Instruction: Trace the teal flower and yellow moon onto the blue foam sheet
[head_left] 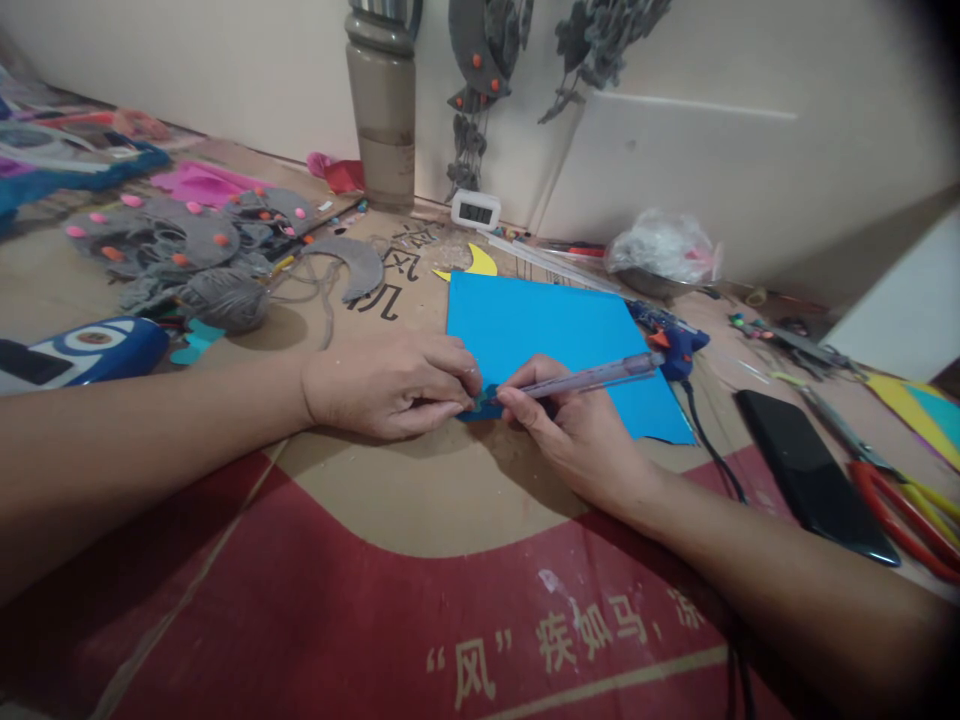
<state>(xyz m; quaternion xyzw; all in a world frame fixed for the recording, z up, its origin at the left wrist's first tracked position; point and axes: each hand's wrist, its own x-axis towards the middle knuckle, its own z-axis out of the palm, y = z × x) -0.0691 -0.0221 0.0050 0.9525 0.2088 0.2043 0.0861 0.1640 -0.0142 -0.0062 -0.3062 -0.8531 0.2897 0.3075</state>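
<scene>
Containers: a tall see-through bottle (381, 110) stood upright against the wall, its lower part darker, apparently with liquid. To its right, a shallow bowl (660, 285) bore a crumpled clear plastic bag (660, 243); whatever the bag enclosed I could not make out, save a trace of pink.

Surroundings: a printed cardboard sheet (420, 500) formed the work surface. A small white digital clock (475, 210) stood between bottle and bowl. A yellow crescent (484, 262) lay at the far edge of a blue sheet (540, 315), which partly covered it. Left of these lay a single grey crescent (356, 265), a ball of grey yarn (225, 298) and a heap of grey crescents with pink and orange dots (180, 235). A blue glue gun (679, 345) rested just beside the blue sheet's right edge, its black cable (712, 435) running toward the right forearm. Farther right lay a black phone (814, 475) and red-handled scissors (892, 500).

Hands: the left hand (397, 385) was curled, fingertips drawn together, pressing a small teal piece (480, 401) against the blue sheet's near left corner. The right hand (570, 420) was closed in a writing grip around a pen (592, 377), tip at the teal piece, and hid part of the sheet's near edge.
</scene>
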